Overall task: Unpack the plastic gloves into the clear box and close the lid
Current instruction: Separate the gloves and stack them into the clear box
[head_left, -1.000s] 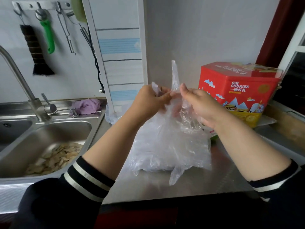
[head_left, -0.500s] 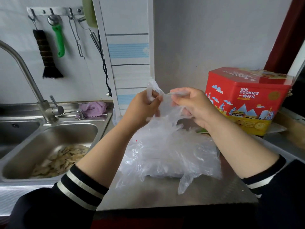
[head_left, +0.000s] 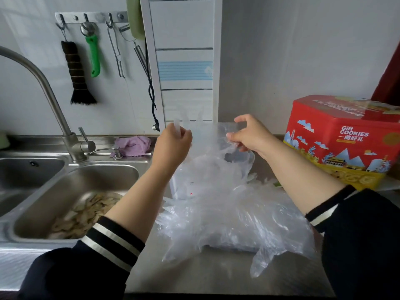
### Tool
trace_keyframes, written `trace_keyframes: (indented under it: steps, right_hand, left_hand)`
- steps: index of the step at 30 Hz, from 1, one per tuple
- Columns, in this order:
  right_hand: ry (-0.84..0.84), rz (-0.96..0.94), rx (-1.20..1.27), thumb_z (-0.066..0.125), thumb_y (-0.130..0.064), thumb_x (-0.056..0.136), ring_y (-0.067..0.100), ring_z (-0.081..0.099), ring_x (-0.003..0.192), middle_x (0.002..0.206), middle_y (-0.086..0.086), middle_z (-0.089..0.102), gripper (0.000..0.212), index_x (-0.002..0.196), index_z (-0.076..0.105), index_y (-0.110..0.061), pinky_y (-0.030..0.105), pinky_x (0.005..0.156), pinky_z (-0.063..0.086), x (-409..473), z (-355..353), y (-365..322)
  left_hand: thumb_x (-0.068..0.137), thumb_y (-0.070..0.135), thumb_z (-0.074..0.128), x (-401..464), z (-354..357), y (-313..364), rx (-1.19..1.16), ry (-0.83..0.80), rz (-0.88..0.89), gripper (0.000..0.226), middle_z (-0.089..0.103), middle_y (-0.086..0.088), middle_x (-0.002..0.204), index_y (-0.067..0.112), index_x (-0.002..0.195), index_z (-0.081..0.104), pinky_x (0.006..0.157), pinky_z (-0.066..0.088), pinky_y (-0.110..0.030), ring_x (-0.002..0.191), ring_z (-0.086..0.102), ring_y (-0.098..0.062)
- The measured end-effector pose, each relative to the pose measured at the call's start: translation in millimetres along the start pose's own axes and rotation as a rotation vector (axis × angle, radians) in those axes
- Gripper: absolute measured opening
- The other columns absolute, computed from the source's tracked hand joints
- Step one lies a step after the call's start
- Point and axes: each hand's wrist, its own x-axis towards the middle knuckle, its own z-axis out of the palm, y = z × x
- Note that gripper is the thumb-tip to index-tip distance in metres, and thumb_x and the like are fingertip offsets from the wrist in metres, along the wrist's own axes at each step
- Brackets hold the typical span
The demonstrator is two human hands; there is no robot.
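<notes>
A heap of thin clear plastic gloves (head_left: pixel 233 226) lies on the steel counter (head_left: pixel 216 276) in front of me. Above the heap hangs their clear plastic bag (head_left: pixel 207 169), its mouth stretched wide. My left hand (head_left: pixel 173 146) pinches the bag's left edge. My right hand (head_left: pixel 251 135) pinches its right edge, about a hand's width away. The bag's lower part rests on the gloves. I see no clear box in view.
A red cookie tin (head_left: pixel 342 141) stands at the back right. A steel sink (head_left: pixel 71 191) with food scraps and a tap (head_left: pixel 49 92) lies to the left. A purple cloth (head_left: pixel 132 145) sits behind the sink. Utensils (head_left: pixel 93 53) hang on the wall.
My hands were close together on the top of the bag; now they have drawn apart and stretched its mouth wide. The camera has moved closer.
</notes>
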Motion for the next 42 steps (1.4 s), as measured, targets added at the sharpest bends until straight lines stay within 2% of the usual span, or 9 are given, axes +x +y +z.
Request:
trace_keyframes:
  steps: [3, 6, 11, 17, 28, 31, 35, 37, 42]
  right_hand:
    - [0.017, -0.091, -0.337, 0.062, -0.019, 0.091, 0.023, 0.059, 0.066, 0.085, 0.007, 0.059, 0.031, 0.113, 0.04, -0.015, 0.035, 0.059, 0.05, 18.0, 10.9, 2.2]
    - [-0.063, -0.201, -0.743, 0.057, -0.013, 0.091, 0.028, 0.058, 0.082, 0.099, 0.011, 0.061, 0.016, 0.104, 0.049, -0.01, 0.03, 0.06, 0.04, 28.0, 22.8, 4.9]
    - [-0.229, -0.217, -1.069, 0.051, -0.004, 0.086, 0.028, 0.056, 0.091, 0.097, 0.006, 0.06, 0.014, 0.092, 0.058, -0.013, 0.029, 0.066, 0.04, 34.4, 41.8, 16.3]
    - [-0.276, -0.239, -1.181, 0.054, -0.009, 0.088, 0.027, 0.054, 0.093, 0.11, 0.007, 0.062, 0.019, 0.104, 0.064, -0.013, 0.028, 0.07, 0.037, 29.9, 43.0, 19.7]
    - [0.003, -0.266, -0.34, 0.056, -0.03, 0.095, 0.021, 0.065, 0.075, 0.075, -0.005, 0.068, 0.015, 0.084, 0.058, -0.021, 0.037, 0.073, 0.053, -54.2, -24.2, 28.1]
    - [-0.197, -0.162, -0.459, 0.071, -0.043, 0.081, 0.015, 0.061, 0.077, 0.081, -0.009, 0.065, 0.021, 0.082, 0.062, -0.024, 0.03, 0.07, 0.048, -89.7, -40.4, 48.4]
    - [-0.494, -0.069, -0.806, 0.075, -0.058, 0.069, 0.009, 0.039, 0.119, 0.122, -0.013, 0.043, 0.046, 0.102, 0.05, -0.038, 0.031, 0.098, 0.038, -117.8, -41.9, 72.6]
    - [-0.433, -0.123, -0.832, 0.076, -0.052, 0.071, 0.012, 0.03, 0.127, 0.127, -0.01, 0.041, 0.042, 0.102, 0.051, -0.037, 0.03, 0.1, 0.032, -123.3, -33.6, 84.2]
    - [-0.198, -0.253, -0.699, 0.07, -0.037, 0.082, 0.013, 0.051, 0.104, 0.096, -0.016, 0.053, 0.006, 0.082, 0.066, -0.033, 0.023, 0.074, 0.037, -122.3, -31.7, 82.4]
  left_hand:
    - [0.086, 0.027, 0.055, 6.8, 0.9, -14.0, 0.272, -0.049, 0.038, 0.014, 0.062, 0.004, 0.076, 0.015, 0.093, 0.053, 0.059, 0.037, -0.029, 0.077, 0.056, -0.023]
    - [0.088, 0.032, 0.062, 9.2, 3.1, -28.2, 0.501, -0.139, 0.091, 0.034, 0.067, 0.001, 0.093, 0.019, 0.115, 0.047, 0.07, 0.043, -0.033, 0.092, 0.059, -0.026]
    - [0.082, 0.038, 0.068, 16.6, 12.0, -34.5, 0.827, -0.369, 0.104, 0.019, 0.066, 0.005, 0.097, 0.024, 0.092, 0.061, 0.086, 0.031, -0.036, 0.098, 0.06, -0.022]
    - [0.082, 0.051, 0.068, 22.9, 15.4, -27.3, 0.981, -0.397, 0.138, 0.029, 0.064, 0.002, 0.096, 0.024, 0.093, 0.067, 0.084, 0.027, -0.039, 0.103, 0.051, -0.024]
    - [0.095, 0.029, 0.054, -20.9, 9.5, -5.8, 0.573, -0.077, 0.401, 0.021, 0.064, -0.006, 0.098, 0.021, 0.102, 0.072, 0.071, 0.036, -0.031, 0.096, 0.055, -0.03]
    - [0.093, 0.026, 0.057, -45.1, 20.9, 9.4, 0.251, -0.037, 0.539, 0.017, 0.064, -0.002, 0.084, 0.017, 0.091, 0.071, 0.064, 0.046, -0.035, 0.079, 0.058, -0.026]
    - [0.093, 0.043, 0.049, -64.9, 29.4, 23.7, 0.143, -0.07, 0.655, 0.035, 0.062, 0.005, 0.074, 0.017, 0.079, 0.067, 0.06, 0.044, -0.032, 0.069, 0.056, -0.018]
    - [0.092, 0.052, 0.044, -74.5, 32.2, 30.5, 0.123, -0.14, 0.728, 0.043, 0.058, 0.01, 0.071, 0.018, 0.076, 0.066, 0.062, 0.04, -0.028, 0.07, 0.055, -0.016]
    - [0.081, 0.065, 0.05, -88.1, 38.1, 31.6, 0.126, -0.378, 0.815, 0.048, 0.069, 0.01, 0.088, 0.023, 0.09, 0.072, 0.077, 0.045, -0.029, 0.085, 0.059, -0.013]
